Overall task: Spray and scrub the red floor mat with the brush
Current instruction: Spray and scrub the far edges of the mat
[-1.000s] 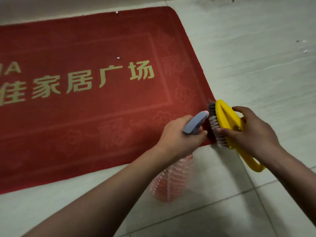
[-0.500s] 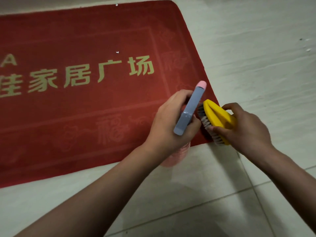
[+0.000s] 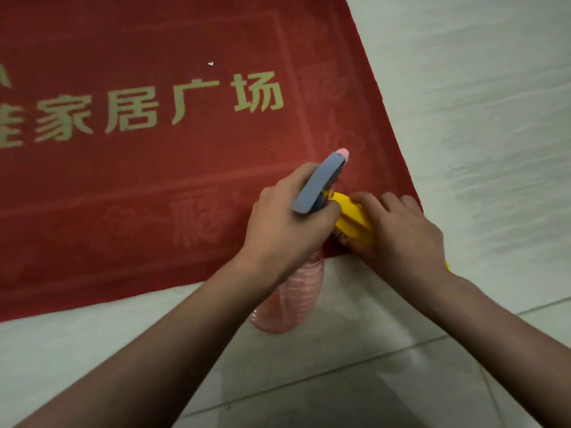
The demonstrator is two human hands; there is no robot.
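Pale floor tiles (image 3: 482, 125) spread out to the right of and in front of the red floor mat (image 3: 148, 193), which lies flat and fills the upper left of the view. Its right edge slants down toward its near right corner, and its near edge runs off to the lower left. At that corner the yellow brush (image 3: 352, 222) sits bristles down on the mat, just inside the near edge. The right hand (image 3: 401, 239) grips it with fingers curled over its back, and a sliver of the brush's yellow handle shows past the wrist. Touching the brush from the left, the left hand (image 3: 282, 233) is wrapped tight around the neck of a spray bottle (image 3: 289, 301). The bottle's clear, ribbed, pinkish body hangs below the hand, over the bare tile just in front of the mat's edge. The grey trigger head (image 3: 318, 188) tilts up and away, and its pink nozzle (image 3: 342, 153) points over the mat's embossed border. Farther in, gold characters (image 3: 197, 103) run across the middle of the mat, with a small white speck (image 3: 210, 63) above them. Bare tile lies on the right beyond the mat's edge, and more lies nearer, where a grout line (image 3: 309, 378) crosses under both forearms.
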